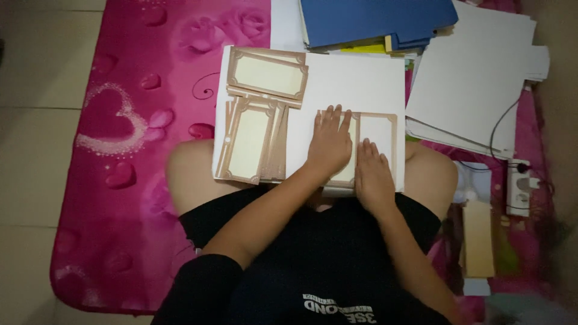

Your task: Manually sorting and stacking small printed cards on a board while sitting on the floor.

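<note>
Both your hands lie flat, palms down, on one bordered card [380,139] near the 5 o'clock corner of the white board [355,84] across your lap. Your left hand [329,144] covers the card's left half, fingers [333,117] spread and pointing to 12 o'clock. Your right hand [373,174] sits just beside it toward 4 o'clock, on the card's lower right. Neither hand grips anything: the fingers are stretched out straight and pressing, which looks like a way to keep the card flat and still against the board rather than to lift it.

The board rests on your bare knees, giving a stiff surface over the soft pink floral mat [144,120] beneath you. At 9 o'clock from your hands, a fanned stack of upright cards [250,141] with the same brown frame lies on the board, and one sideways card [268,73] overlaps it toward 11 o'clock, both well within reach.

Blue folders [373,21] lie beyond the board at 12 o'clock, loose white sheets [469,78] at 2 o'clock, and a power strip [519,186] at 3 o'clock.
</note>
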